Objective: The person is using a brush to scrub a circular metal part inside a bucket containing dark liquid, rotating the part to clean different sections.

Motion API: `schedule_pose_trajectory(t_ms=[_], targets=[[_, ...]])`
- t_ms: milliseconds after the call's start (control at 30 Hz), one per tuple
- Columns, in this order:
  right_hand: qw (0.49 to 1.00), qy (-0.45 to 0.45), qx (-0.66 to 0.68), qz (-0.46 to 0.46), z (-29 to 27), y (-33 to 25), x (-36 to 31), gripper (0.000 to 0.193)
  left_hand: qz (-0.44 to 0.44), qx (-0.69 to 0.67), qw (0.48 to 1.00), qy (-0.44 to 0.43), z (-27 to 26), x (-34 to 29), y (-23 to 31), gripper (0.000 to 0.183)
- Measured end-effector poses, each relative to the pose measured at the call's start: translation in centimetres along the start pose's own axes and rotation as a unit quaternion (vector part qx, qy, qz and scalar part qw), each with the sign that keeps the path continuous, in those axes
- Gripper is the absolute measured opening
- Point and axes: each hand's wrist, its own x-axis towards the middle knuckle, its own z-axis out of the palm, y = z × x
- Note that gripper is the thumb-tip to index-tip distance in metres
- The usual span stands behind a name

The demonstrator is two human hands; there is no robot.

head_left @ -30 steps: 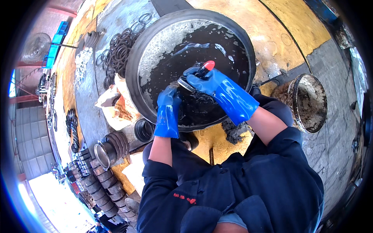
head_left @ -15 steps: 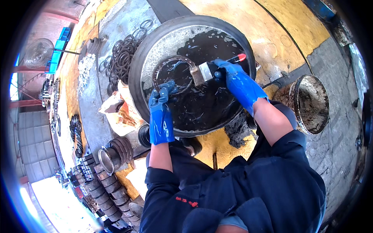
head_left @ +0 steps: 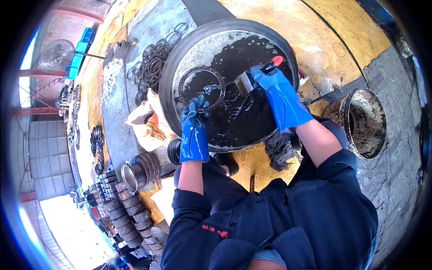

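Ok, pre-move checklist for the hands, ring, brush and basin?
1. Left hand on the ring: ok, holding its near edge.
2. Right hand on the brush: ok, red-tipped handle sticking out past the fingers.
3. Gloves on: ok, blue on both hands.
4. Brush apart from the ring: ok, a gap shows in this view.
5. Ring over the basin: ok, inside its rim.
6. Ring clear of the dark liquid: cannot tell, height unclear.
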Motion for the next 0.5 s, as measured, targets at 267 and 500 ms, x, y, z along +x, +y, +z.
schedule_pose_trajectory(t_ms=[267,500], targets=[[0.998,0.053,0.014,0.008,-0.9,0.7,1.7,0.038,-0.018,0.064,0.998,0.002,0.5,-2.7,-0.2,0.021],[0.998,0.064,0.022,0.012,-2.3,1.2,2.1,0.039,-0.082,0.294,0.946,-0.114,2.3,-5.5,3.1,0.024]])
